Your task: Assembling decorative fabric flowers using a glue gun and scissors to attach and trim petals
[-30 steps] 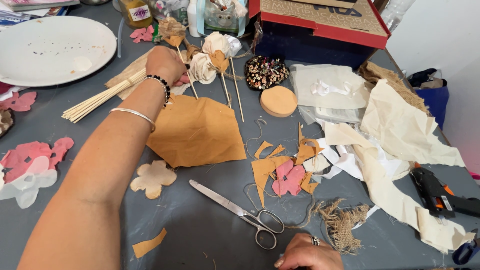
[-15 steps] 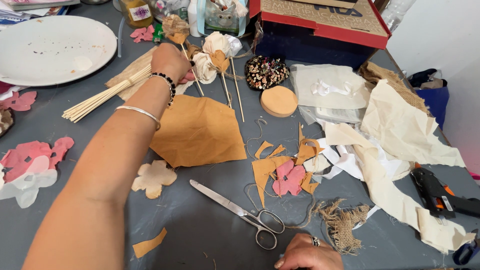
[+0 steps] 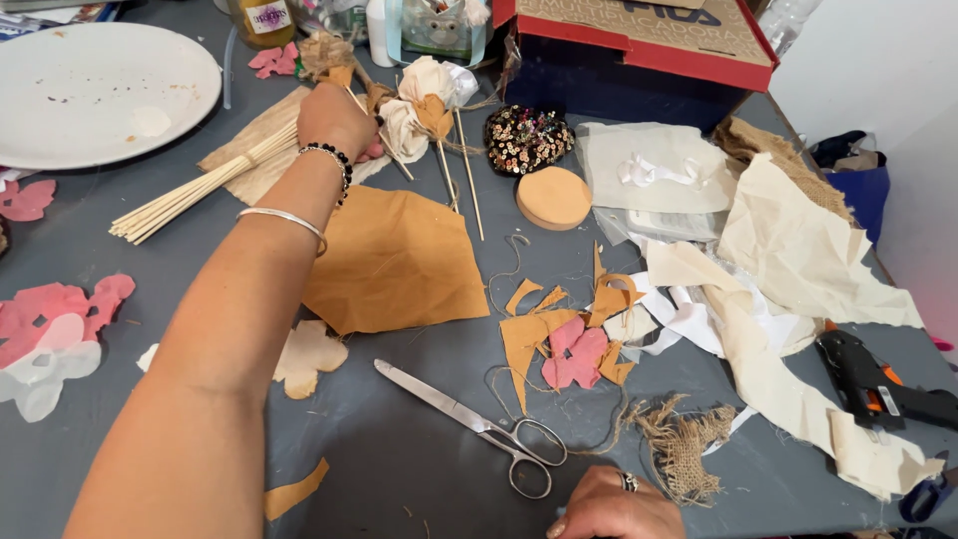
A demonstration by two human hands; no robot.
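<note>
On the cluttered grey craft table [image 3: 419,469], your left hand [image 3: 334,118] closes around a thin wooden stick by the fanned bundle of pale skewers [image 3: 195,190], fingers curled for grip, while your right hand [image 3: 614,504] rests loosely curled and empty near the steel scissors [image 3: 479,424].

Grey table [image 3: 419,479] fills view, even light. White wall [image 3: 878,70] at right, beyond the table's edge.
</note>
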